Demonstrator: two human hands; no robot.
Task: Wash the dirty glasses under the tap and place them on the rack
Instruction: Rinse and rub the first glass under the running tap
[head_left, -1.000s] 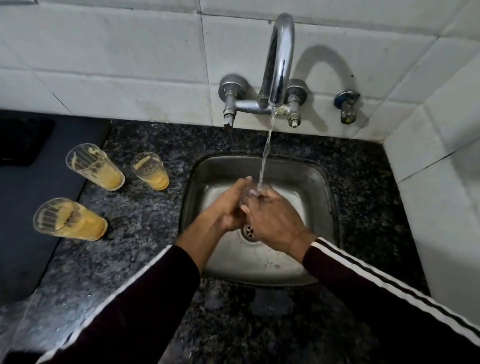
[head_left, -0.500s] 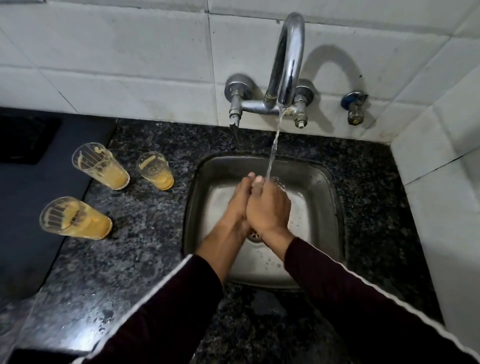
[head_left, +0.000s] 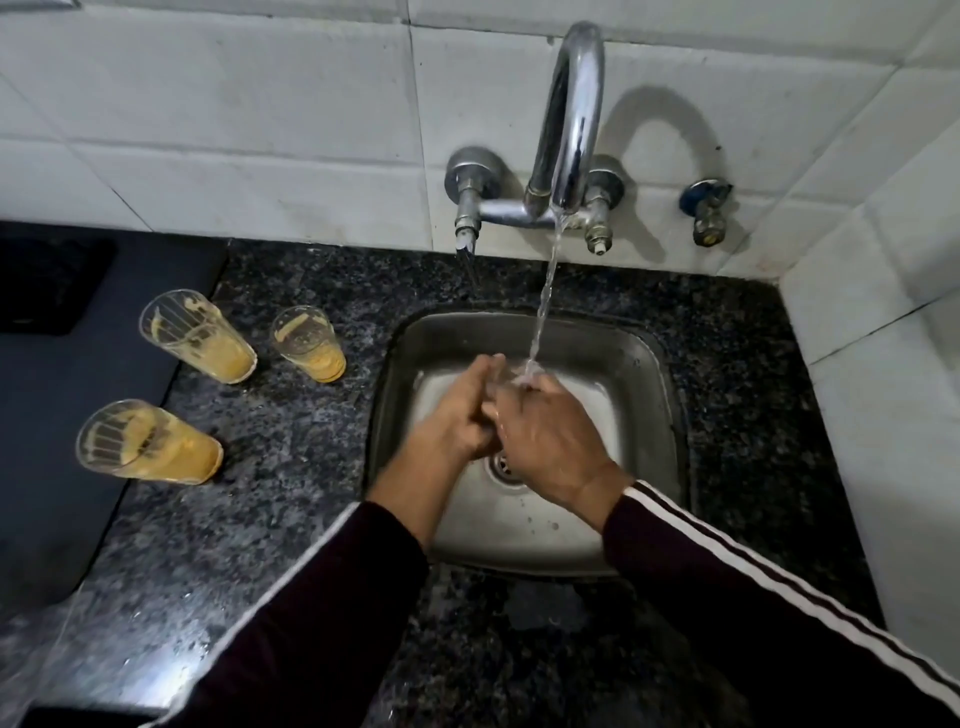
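Hands (head_left: 457, 415) pressed together over the sink (head_left: 654, 395) under the tap (head_left: 571, 119); whether they grip a glass cannot be told.

The left hand and right hand (head_left: 545, 441) overlap at the stream, hiding anything between them. Three dirty glasses (head_left: 202, 338) stand on the counter (head_left: 291, 467) at nine o'clock, near its dark edge. Wet fingers risk a slip against the steel basin; a leftward reach could topple the closest glass (head_left: 309, 343). Open room lies at six o'clock; walls close twelve and three. No rack is visible.
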